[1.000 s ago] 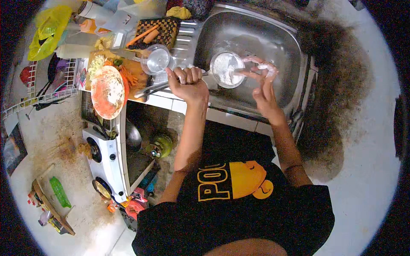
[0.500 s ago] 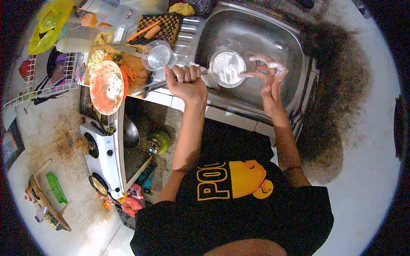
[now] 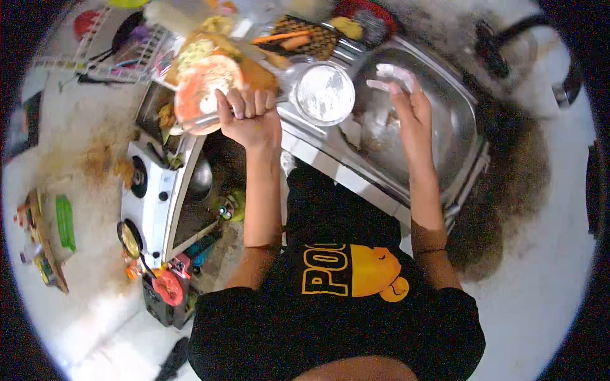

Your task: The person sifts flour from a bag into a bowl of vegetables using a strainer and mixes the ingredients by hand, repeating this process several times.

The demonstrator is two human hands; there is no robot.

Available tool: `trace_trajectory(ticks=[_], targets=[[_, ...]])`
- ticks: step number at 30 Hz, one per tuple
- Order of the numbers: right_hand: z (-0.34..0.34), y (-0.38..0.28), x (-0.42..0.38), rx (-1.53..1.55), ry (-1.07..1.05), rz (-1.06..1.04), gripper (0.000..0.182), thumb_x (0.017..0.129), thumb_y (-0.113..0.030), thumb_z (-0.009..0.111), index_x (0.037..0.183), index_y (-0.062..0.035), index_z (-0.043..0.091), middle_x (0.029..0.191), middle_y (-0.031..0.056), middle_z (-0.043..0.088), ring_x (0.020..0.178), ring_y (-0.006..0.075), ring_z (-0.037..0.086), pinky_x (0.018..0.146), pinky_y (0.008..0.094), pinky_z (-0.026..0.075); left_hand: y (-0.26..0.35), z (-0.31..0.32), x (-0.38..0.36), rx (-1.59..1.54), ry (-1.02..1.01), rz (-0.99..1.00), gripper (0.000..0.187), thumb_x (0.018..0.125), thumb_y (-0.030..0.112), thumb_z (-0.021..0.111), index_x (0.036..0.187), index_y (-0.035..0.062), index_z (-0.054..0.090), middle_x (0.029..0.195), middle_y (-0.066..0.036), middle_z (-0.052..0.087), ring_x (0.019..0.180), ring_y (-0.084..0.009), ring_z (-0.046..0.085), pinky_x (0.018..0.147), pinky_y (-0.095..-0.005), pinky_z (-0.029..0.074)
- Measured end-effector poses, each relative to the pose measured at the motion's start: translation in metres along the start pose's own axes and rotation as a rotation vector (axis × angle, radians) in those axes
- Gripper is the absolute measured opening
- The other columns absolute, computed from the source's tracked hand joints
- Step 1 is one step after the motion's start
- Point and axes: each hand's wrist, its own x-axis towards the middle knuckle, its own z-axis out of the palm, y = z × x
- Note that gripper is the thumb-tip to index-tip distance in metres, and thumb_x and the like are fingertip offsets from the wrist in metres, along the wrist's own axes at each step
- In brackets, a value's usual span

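Note:
My left hand (image 3: 251, 120) is closed around a long metal handle (image 3: 200, 121). Its left part lies in front of a red-orange dish (image 3: 210, 76) with pale powder on it. To the right of that fist is a round container (image 3: 322, 93) of white powder; whether the handle joins it is blurred. Over the sink, my right hand (image 3: 410, 105) has its fingers apart, white powder coats the fingertips, and nothing is held.
The metal sink (image 3: 438, 152) lies under my right hand. Behind are a cutting board (image 3: 260, 76) with shredded food and a woven mat (image 3: 314, 44) with carrots. A white stove (image 3: 145, 200) stands at left, with a small pan (image 3: 130, 239).
The view has turned. My left hand and the powder container have shifted left relative to the sink. My right hand has moved away from the container, and its fingers have spread.

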Motion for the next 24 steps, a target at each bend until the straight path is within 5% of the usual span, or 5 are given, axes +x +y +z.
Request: trace_trajectory(ticks=[8,12,14,18,24], targets=[[0.152,-0.004,0.070,0.062,-0.366,-0.188,0.030,0.092,-0.018,0.052,0.116,-0.0014,0.054,0.107,0.0108,0.062,0.100,0.0198,0.059,0.089,0.0315,0.044,0.131,-0.030,0.074,0.387,-0.237,0.366,0.051,0.097,0.036,0.037,0.051,0.0165,0.027,0.044,0.004,0.019,0.039,-0.0097,0.016,0.043,-0.0283,0.017],[0.212,-0.010,0.100,-0.234,-0.357,-0.362,0.028,0.088,-0.011,0.052,0.114,-0.0019,0.056,0.111,0.0168,0.059,0.104,0.0319,0.057,0.091,0.0366,0.043,0.142,-0.051,0.081,1.506,-0.500,1.014,0.043,0.094,0.027,0.047,0.053,0.0116,0.042,0.048,0.003,0.028,0.041,-0.0112,0.032,0.041,-0.0314,0.029],[0.238,0.010,0.112,-0.451,-0.350,-0.862,0.042,0.084,-0.004,0.051,0.126,-0.0049,0.050,0.121,0.0149,0.054,0.111,0.0281,0.052,0.093,0.0340,0.040,0.144,-0.065,0.078,1.446,-0.683,0.703,0.034,0.088,0.025,0.052,0.059,0.0086,0.052,0.049,0.000,0.036,0.042,-0.0145,0.041,0.040,-0.0321,0.033],[0.247,0.006,0.096,-0.812,-0.861,-0.577,0.058,0.069,0.007,0.050,0.125,-0.0084,0.051,0.128,0.0140,0.050,0.121,0.0269,0.045,0.099,0.0414,0.029,0.145,-0.085,0.089,1.368,-1.112,0.714,0.031,0.085,0.024,0.056,0.059,0.0093,0.051,0.049,-0.002,0.040,0.043,-0.0190,0.045,0.041,-0.0330,0.037],[0.273,0.014,0.093,-1.032,-0.823,-0.431,0.061,0.070,0.007,0.050,0.128,-0.0112,0.048,0.131,0.0107,0.049,0.124,0.0239,0.041,0.100,0.0434,0.023,0.159,-0.089,0.088,1.298,-1.539,0.598,0.034,0.082,0.023,0.062,0.055,0.0107,0.046,0.047,-0.002,0.041,0.043,-0.0204,0.050,0.042,-0.0333,0.041]])
